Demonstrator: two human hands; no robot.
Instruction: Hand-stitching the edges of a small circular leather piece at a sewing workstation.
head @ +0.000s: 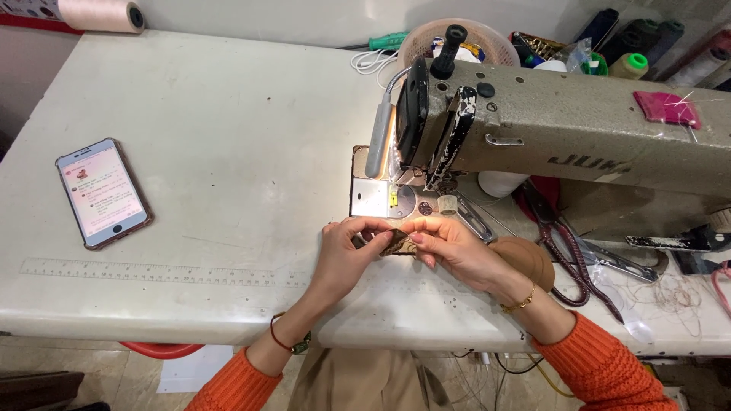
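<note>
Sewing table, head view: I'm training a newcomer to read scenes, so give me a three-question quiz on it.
1. True or false: both hands pinch the small brown piece.
2. Which lies nearer the left hand: the phone or the scissors?
3. What sits under the right hand wrist: A) tan pad, B) thread cone, C) basket?

Key: 1 true; 2 phone; 3 A.

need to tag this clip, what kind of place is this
Most likely a sewing or tailoring workshop. An industrial sewing machine stands on a worn white worktable, thread cones line the back, and scissors lie by the machine.
</note>
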